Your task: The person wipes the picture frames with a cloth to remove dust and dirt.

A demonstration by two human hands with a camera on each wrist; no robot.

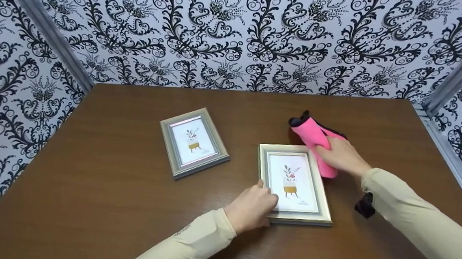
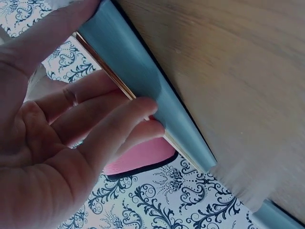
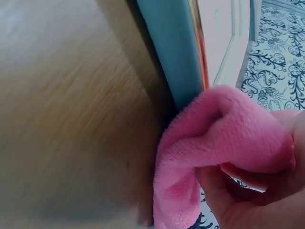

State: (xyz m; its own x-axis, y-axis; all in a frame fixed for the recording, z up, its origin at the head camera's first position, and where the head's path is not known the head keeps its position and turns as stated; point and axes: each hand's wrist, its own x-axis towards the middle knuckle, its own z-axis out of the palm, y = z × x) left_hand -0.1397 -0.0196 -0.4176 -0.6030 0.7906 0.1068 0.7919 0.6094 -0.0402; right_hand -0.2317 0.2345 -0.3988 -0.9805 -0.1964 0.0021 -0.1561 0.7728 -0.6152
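Pink cloth (image 1: pixel 310 133) sat pinched in the right hand (image 1: pixel 343 155), against the right side of the nearer frame (image 1: pixel 300 179) on the brown table (image 1: pixel 88 188) — the left hand (image 1: pixel 252 206) gripped its near-left corner.

Pink cloth (image 1: pixel 310 133): partly hidden by the right hand (image 1: pixel 343 156).
Nearer print's lettering (image 1: pixel 303 202): too small to read (faint, too).

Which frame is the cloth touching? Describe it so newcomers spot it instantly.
On the brown table, look right of centre. There is the picture frame, its right edge against the pink cloth. The left hand grips it, unlike the other frame.
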